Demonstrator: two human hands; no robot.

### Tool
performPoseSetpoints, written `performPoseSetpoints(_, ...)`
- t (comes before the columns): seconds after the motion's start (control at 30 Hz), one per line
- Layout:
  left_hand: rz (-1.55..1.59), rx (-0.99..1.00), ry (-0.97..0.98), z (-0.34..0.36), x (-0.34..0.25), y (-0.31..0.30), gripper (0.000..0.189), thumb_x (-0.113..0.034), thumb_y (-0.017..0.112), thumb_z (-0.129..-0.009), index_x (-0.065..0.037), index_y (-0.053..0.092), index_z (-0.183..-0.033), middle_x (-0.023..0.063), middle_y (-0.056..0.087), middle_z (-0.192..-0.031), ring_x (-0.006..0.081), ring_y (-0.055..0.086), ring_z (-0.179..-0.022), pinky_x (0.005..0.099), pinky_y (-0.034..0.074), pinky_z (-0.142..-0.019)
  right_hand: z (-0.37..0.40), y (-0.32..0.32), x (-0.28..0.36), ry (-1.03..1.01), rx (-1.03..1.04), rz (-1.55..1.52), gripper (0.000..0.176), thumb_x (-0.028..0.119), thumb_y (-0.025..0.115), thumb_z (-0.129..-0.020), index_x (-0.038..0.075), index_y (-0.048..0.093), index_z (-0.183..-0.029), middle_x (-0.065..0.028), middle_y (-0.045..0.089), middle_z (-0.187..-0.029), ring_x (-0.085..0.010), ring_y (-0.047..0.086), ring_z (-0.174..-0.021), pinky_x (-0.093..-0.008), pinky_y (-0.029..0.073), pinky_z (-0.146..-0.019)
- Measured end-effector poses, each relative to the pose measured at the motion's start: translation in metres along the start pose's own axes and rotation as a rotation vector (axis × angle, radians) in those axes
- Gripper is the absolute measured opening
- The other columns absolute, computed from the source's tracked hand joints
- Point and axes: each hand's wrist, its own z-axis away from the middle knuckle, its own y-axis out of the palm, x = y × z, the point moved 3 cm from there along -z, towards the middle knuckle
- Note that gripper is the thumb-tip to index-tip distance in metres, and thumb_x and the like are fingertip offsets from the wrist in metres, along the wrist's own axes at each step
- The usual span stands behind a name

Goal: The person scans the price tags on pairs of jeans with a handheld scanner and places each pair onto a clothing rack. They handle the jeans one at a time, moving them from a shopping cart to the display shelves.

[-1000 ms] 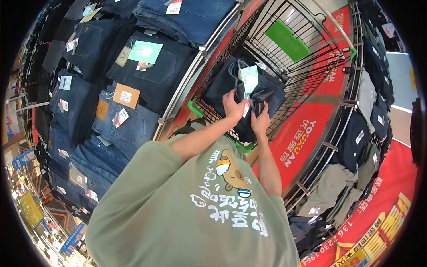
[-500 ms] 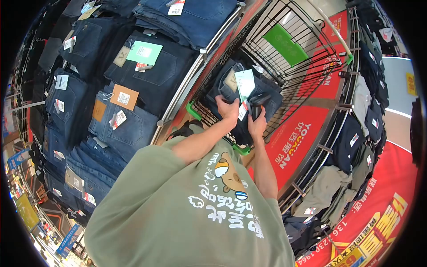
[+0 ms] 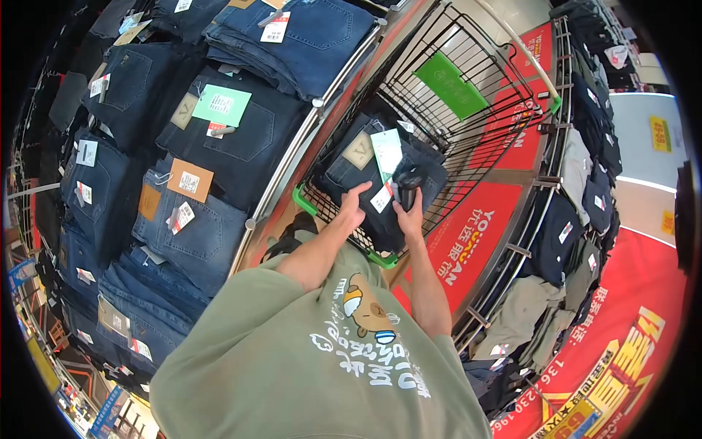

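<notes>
Dark folded jeans point(image 3: 344, 170) lie in the wire shopping cart point(image 3: 504, 110), with a beige patch and pale green and white tags point(image 3: 387, 150) on top. My right hand point(image 3: 409, 212) is wrapped round a black handheld device point(image 3: 411, 183), which it holds over the jeans beside the tags. My left hand point(image 3: 352, 205) hovers at the near left part of the jeans, its index finger and thumb apart and nothing between them. Its other fingers are curled and partly hidden.
Stacks of tagged blue jeans point(image 3: 241, 139) fill the shelf on the left, behind a metal rail point(image 3: 285, 164). Dark and olive folded clothes point(image 3: 556, 227) lie on a rack at the right. Red signs point(image 3: 479, 234) run along its base.
My left hand has come off the jeans and drawn back toward me, its fingers opening. The jeans lie flatter. My right hand still holds the black device.
</notes>
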Motion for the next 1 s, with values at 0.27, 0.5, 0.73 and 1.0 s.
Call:
performPoseSetpoints(0.27, -0.331, 0.536, 0.082, 0.040, -0.045, 0.056, 0.035, -0.013, 0.068, -0.084, 0.003, 0.058, -0.114, 0.0137, 0.064, -0.111, 0.0254, 0.064, -0.098, 0.0405, 0.050, -0.090, 0.012, -0.043, 0.038, 0.236, 0.214, -0.758, 0.067, 0.009, 0.072, -0.079, 0.006, 0.034, -0.134, -0.0059, 0.056, -0.094, -0.0165, 0.058, -0.081, -0.0304, 0.047, -0.074)
performPoseSetpoints(0.5, -0.508, 0.857, -0.174, 0.106, -0.126, 0.113, 0.054, -0.027, 0.056, -0.091, 0.004, 0.044, -0.133, 0.0215, 0.053, -0.130, 0.0330, 0.057, -0.115, 0.0459, 0.042, -0.102, 0.045, -0.100, 0.108, -0.086, -0.051, -0.721, 0.028, 0.006, 0.069, -0.080, 0.003, 0.050, -0.101, -0.0042, 0.055, -0.077, -0.0145, 0.057, -0.067, -0.0290, 0.047, -0.064)
performPoseSetpoints(0.73, -0.596, 0.845, -0.149, 0.133, -0.158, 0.140, 0.061, -0.034, 0.055, -0.090, 0.006, 0.042, -0.134, 0.0239, 0.051, -0.132, 0.0368, 0.055, -0.116, 0.0459, 0.041, -0.103, 0.070, -0.144, 0.204, -0.226, -0.173, -0.796, 0.014, 0.006, 0.065, -0.084, 0.001, 0.054, -0.090, -0.0035, 0.052, -0.072, -0.0104, 0.050, -0.059, -0.0253, 0.043, -0.056)
performPoseSetpoints(1.0, -0.770, 0.759, -0.172, 0.149, -0.138, 0.137, 0.052, -0.028, 0.056, -0.090, 0.005, 0.047, -0.130, 0.0225, 0.057, -0.124, 0.0340, 0.061, -0.108, 0.0440, 0.047, -0.097, 0.060, -0.132, 0.247, -0.213, 0.002, -0.648, 0.022, 0.009, 0.074, -0.079, -0.001, 0.060, -0.092, -0.0028, 0.062, -0.082, -0.0097, 0.058, -0.076, -0.0274, 0.048, -0.068)
